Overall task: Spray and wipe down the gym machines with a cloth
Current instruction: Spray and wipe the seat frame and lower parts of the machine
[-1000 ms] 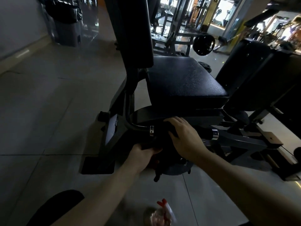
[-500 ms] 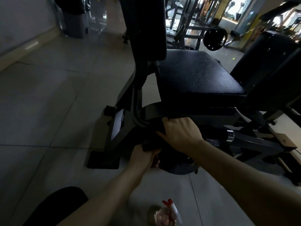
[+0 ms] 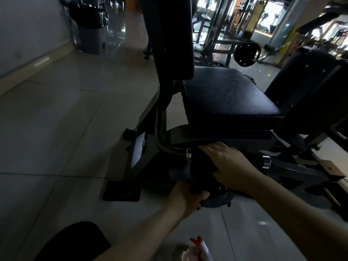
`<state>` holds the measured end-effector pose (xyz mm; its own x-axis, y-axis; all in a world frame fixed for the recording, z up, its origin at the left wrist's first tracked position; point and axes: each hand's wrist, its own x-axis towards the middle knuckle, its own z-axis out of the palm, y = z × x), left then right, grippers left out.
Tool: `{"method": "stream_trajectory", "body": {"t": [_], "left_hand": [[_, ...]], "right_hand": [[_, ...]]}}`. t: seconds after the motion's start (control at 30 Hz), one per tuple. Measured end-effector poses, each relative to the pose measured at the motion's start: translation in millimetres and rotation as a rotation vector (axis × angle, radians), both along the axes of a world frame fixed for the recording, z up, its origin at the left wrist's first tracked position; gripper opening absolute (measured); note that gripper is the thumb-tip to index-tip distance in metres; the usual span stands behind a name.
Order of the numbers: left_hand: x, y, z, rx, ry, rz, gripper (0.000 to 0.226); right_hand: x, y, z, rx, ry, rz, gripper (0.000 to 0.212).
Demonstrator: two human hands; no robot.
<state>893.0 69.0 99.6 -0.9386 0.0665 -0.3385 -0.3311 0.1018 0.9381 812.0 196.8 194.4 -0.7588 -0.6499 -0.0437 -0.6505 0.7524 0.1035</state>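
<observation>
Here the dark cloth [image 3: 201, 165] is wrapped over the handle bar [image 3: 175, 147] of the machine [image 3: 150, 113], just below the seat pad [image 3: 226, 97]. The right hand [image 3: 228, 163] curls over the cloth and presses it onto the bar. The left hand [image 3: 186, 194] sits lower and seems to grip the cloth's hanging end, though the dim light makes that hard to confirm.

To wipe well, the right hand should squeeze all the way round the bar and slide from one chrome ring [image 3: 188, 154] to the other. The left hand should pull the loose end taut so that the cloth does not bunch.

The spray bottle [image 3: 195, 248] stands on the floor [image 3: 56, 129] near the person, within reach if the grip needs more wetting.
</observation>
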Motion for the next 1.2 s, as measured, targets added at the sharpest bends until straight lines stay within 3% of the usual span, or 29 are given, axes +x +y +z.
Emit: {"method": "stream_trajectory", "body": {"t": [0.07, 0.2, 0.33, 0.53, 0.6, 0.67, 0.8, 0.87, 0.97, 1.07, 1.2], "left_hand": [[4, 9, -5, 0.017, 0.029, -0.045, 0.014], [-3, -1, -8, 0.032, -0.021, 0.166, 0.012], [-22, -33, -6, 0.226, -0.103, 0.380, 0.021], [-20, -39, 8, 0.354, -0.055, 0.334, 0.012], [-14, -43, 5, 0.222, 0.013, 0.310, 0.015], [-8, -50, 0, -0.025, 0.090, 0.240, 0.019], [0, -54, 6, -0.293, 0.235, 0.119, 0.021], [3, -50, 17, -0.386, 0.386, 0.266, 0.013], [4, -41, 33, -0.364, 0.696, 0.441, 0.008], [0, -28, 36, -0.450, 0.907, 0.352, 0.019], [-11, -5, 20, -0.681, 0.943, 0.156, 0.047]], "right_hand": [[0, -13, 1, 0.079, 0.054, -0.008, 0.063], [-9, -49, 1, 0.168, 0.089, -0.014, 0.046], [-23, -56, 2, 0.011, -0.047, -0.109, 0.047], [-15, -38, -6, -0.275, 0.029, -0.139, 0.018], [-11, -20, -4, -0.325, 0.004, -0.064, 0.021], [-6, 4, 1, -0.311, -0.028, -0.041, 0.038], [-2, 40, 10, -0.216, 0.021, -0.155, 0.067], [-2, 39, 11, -0.255, 0.001, -0.266, 0.062], [-2, 27, 8, -0.261, 0.046, -0.309, 0.036], [2, 16, 14, -0.464, 0.084, -0.365, 0.012], [9, 1, 23, -0.672, 0.187, -0.338, 0.016]]}}
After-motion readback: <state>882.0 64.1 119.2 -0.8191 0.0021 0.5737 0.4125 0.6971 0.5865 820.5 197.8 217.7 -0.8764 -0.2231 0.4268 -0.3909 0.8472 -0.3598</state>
